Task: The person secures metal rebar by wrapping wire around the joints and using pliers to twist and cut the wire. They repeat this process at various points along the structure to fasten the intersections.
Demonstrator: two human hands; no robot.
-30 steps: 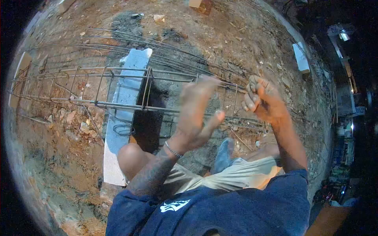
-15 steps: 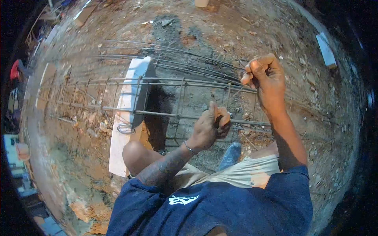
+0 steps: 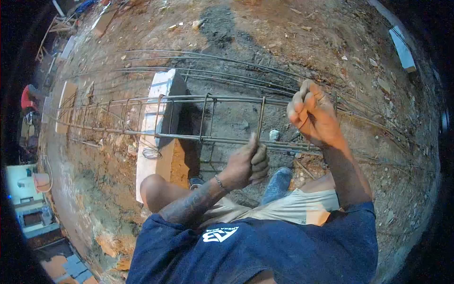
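A long rebar cage (image 3: 231, 139), made of thin rods tied with square stirrups, lies crosswise before me. My left hand (image 3: 245, 164), a bracelet at its wrist, is closed at the near rods, its thumb up against the lower end of a stirrup (image 3: 262, 116). My right hand (image 3: 316, 113) is raised at the cage's right end, fingers curled together beside the far rod; whatever they pinch is hidden. Under the cage stands a pale block (image 3: 161, 85), with a small coil of wire (image 3: 152, 153) on its near part.
Loose rods (image 3: 227, 64) run beyond the cage. A second block (image 3: 66, 106) supports its far left part. Another pale block (image 3: 402, 49) lies at the upper right. A person in red (image 3: 29, 97) is at the far left, above a bucket (image 3: 41, 182). Rubble and dirt cover the ground.
My left hand has shifted slightly left and down, its fingers now curled closed by the stirrup. My right hand has turned and lowered a little. The cage sits slightly further left in view.
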